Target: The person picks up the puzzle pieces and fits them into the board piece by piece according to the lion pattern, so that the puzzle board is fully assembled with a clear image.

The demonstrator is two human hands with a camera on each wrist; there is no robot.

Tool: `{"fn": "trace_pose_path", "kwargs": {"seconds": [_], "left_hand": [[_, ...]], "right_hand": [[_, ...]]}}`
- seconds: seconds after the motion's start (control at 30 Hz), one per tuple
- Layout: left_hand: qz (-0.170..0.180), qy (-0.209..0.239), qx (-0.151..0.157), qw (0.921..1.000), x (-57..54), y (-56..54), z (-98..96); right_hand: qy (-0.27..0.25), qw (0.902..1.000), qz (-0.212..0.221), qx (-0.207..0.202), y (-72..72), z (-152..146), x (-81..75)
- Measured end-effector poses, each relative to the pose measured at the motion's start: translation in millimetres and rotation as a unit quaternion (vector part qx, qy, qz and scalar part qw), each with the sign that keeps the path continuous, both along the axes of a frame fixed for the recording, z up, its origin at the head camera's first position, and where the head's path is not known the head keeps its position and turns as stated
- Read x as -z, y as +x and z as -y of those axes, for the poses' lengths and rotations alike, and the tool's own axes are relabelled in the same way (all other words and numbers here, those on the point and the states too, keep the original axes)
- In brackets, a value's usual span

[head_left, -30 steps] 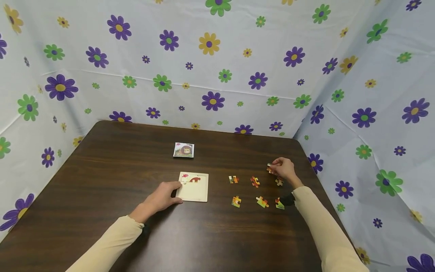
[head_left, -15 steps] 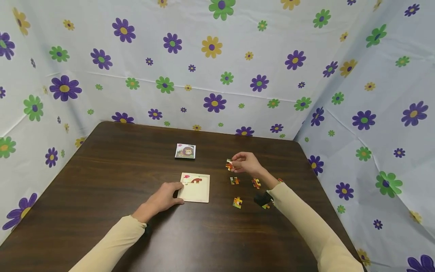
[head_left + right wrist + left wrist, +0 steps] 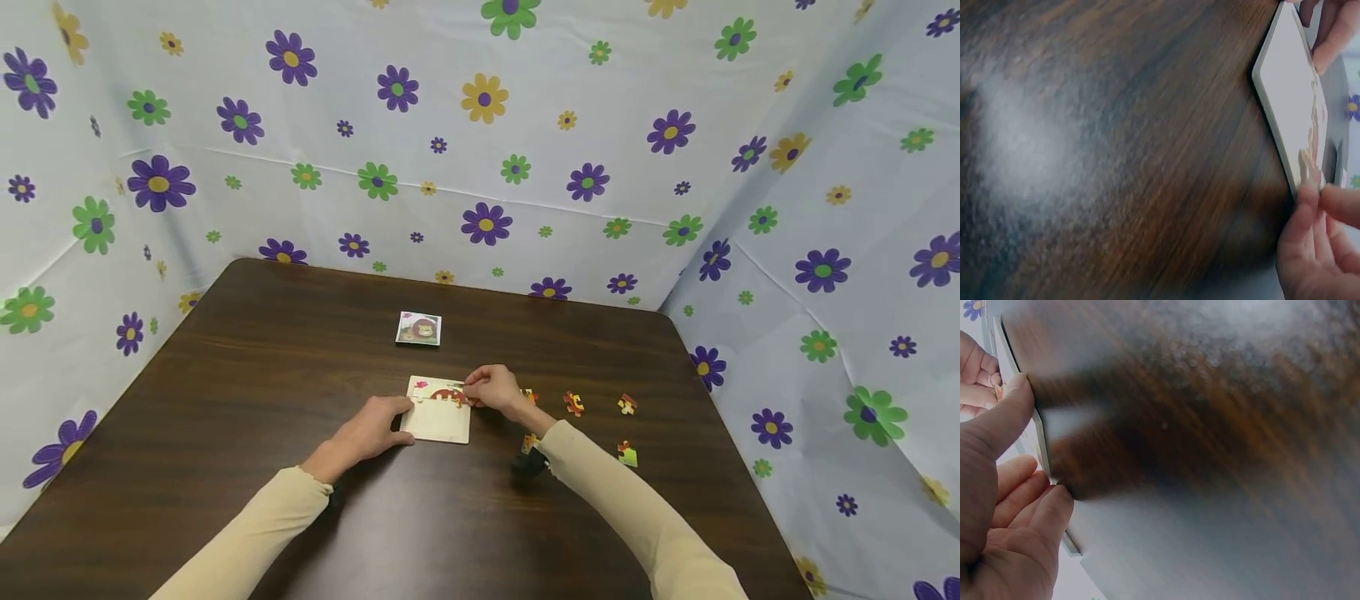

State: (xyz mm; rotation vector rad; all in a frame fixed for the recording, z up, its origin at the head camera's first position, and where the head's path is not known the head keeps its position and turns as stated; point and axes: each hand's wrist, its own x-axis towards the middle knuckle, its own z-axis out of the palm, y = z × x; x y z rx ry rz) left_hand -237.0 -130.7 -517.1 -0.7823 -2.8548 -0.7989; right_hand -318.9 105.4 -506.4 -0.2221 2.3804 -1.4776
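A square wooden puzzle board (image 3: 438, 425) lies on the dark table, its top row partly filled with a pink and a brown-red piece. My left hand (image 3: 371, 429) holds its left side, thumb at the lower corner and fingers along the edge, as the left wrist view also shows (image 3: 1019, 512). My right hand (image 3: 495, 388) is over the board's upper right corner. Between its thumb and forefinger it pinches a small puzzle piece (image 3: 1311, 175), mostly hidden by the fingertips and set right against the filled row.
Loose puzzle pieces lie to the right: a red-orange one (image 3: 573, 403), a yellow-red one (image 3: 627, 405), a green one (image 3: 627, 454), and others partly behind the right arm. A lion picture card (image 3: 418, 329) lies behind the board. Flowered cloth (image 3: 480, 167) encloses the table.
My right hand has picked up a piece at the far right and carried it left to the board's upper right corner. My left hand has stayed on the board.
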Motion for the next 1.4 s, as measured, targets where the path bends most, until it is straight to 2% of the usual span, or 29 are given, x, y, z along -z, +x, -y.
{"fn": "trace_pose_path", "kwargs": {"seconds": [0.17, 0.4, 0.53, 0.6, 0.67, 0.8, 0.9, 1.23, 1.4], "left_hand": [[0.003, 0.004, 0.002, 1.0, -0.7, 1.1, -0.8], [-0.002, 0.007, 0.002, 1.0, -0.6, 0.9, -1.8], [-0.006, 0.003, 0.003, 1.0, 0.5, 1.1, -2.5], [-0.005, 0.002, 0.003, 1.0, 0.4, 1.3, -2.9], [-0.001, 0.001, 0.003, 1.0, -0.1, 1.5, -3.1], [0.01, -0.002, -0.004, 0.9999, -0.9, 1.5, -3.2], [0.018, -0.004, -0.011, 0.9998, -2.1, 1.3, -3.5], [0.019, -0.008, -0.014, 0.9997, -2.1, 1.7, -4.2], [0.029, -0.01, -0.018, 0.9994, -3.9, 1.6, -4.3]], "right_hand": [[0.04, 0.9981, -0.046, 0.009, 4.3, 4.7, -1.5], [0.082, 0.9933, -0.079, 0.019, 6.8, 7.7, -3.9], [0.107, 0.9895, -0.096, 0.016, 7.7, 6.8, -2.2], [0.118, 0.9861, -0.117, 0.009, 7.7, 6.1, -1.3], [0.136, 0.9783, -0.156, -0.011, 7.1, 4.8, 1.2], [0.181, 0.9495, -0.244, -0.078, 5.7, 2.2, 4.8], [0.199, 0.933, -0.276, -0.118, 4.8, 1.0, 5.5], [0.206, 0.9123, -0.317, -0.157, 5.1, -2.2, 4.7], [0.215, 0.9027, -0.332, -0.169, 7.2, -1.4, 6.2]]}}
